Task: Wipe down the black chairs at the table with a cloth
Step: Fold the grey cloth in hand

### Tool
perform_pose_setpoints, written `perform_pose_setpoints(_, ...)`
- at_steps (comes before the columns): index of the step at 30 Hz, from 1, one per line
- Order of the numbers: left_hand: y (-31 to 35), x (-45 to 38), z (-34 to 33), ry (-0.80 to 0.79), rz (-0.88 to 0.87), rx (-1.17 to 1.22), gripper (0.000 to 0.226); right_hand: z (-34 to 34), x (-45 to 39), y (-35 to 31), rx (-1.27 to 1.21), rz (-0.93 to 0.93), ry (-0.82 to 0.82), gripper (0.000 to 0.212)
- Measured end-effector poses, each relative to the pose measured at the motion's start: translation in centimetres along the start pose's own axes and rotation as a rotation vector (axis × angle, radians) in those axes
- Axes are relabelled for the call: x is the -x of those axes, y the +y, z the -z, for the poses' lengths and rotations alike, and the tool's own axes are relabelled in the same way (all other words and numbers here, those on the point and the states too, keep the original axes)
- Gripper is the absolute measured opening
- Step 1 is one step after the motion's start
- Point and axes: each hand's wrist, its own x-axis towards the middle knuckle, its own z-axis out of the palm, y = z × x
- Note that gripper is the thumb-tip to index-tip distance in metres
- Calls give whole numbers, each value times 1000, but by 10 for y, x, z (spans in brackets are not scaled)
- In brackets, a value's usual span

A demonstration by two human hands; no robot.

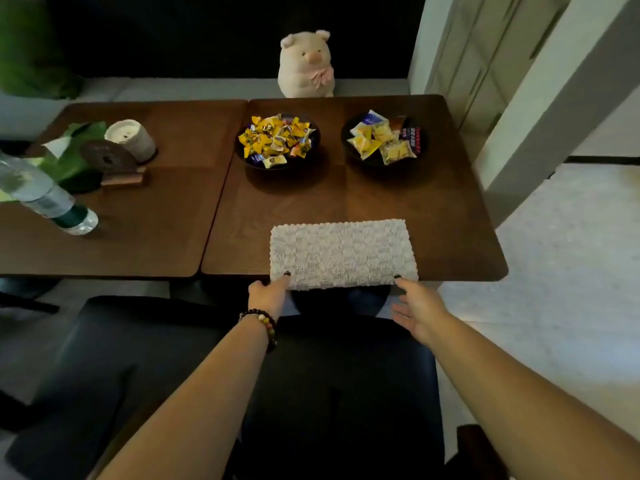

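Below me stood two black chairs [329,393], their lower parts cut off, against two joined tables [381,202] bearing two candy bowls [278,140] and one white cloth [341,254], whose near corners my left hand [268,294] and right hand [419,311] touched with outstretched fingers.

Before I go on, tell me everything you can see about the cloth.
The cloth is white or pale grey with a bumpy, waffle-like weave. It lies flat as a folded rectangle at the near edge of the right table, its near edge at or slightly over the rim. The left hand touches its near left corner with a fingertip; the right hand reaches its near right corner. Nothing else touches it.
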Motion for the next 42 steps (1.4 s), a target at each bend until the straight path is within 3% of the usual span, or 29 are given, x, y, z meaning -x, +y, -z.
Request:
perform_pose_setpoints(4, -4, -19, -8, -87, 152, 320, 54, -8, -18, 3, -165, -59, -58, 49)
perform_pose_setpoints(6, -5, -17, -12, -132, 184, 345, 23, -11, -24, 1, -211, -56, -59, 34)
perform_pose_setpoints(8, -7, -14, -14, -123, 187, 313, 10, -13, -23, 0, -210, -28, -42, 24)
perform_pose_setpoints(12, -3, 0, -9, -156, 115, 332, 11, -12, -15, -10, -165, 89, 24, 30)
perform_pose_setpoints(15, 8, 19, -4, -187, 4, 447, 26, -9, 5, -29, -113, 260, 21, 22)
perform_pose_setpoints(22, 32, 96, 2, -383, -203, 525, 36, -13, 107, -72, 184, 656, -160, 16)
perform_pose_setpoints(29, 37, 177, 6, -528, -406, 460, 31, -31, 203, -55, 359, 922, -335, 22)
perform_pose_setpoints(32, 32, 208, 22, -648, -445, 461, 42, -33, 232, -36, 448, 1014, -316, 14)
perform_pose_setpoints(35, 30, 242, 41, -750, -489, 449, 52, -25, 263, -25, 515, 1045, -292, 27)
perform_pose_setpoints(38, 29, 272, 55, -766, -556, 414, 43, -11, 292, -19, 594, 1108, -235, 38)
perform_pose_setpoints(42, 16, 301, 81, -703, -609, 327, 26, 5, 334, 4, 620, 1190, -109, 37)
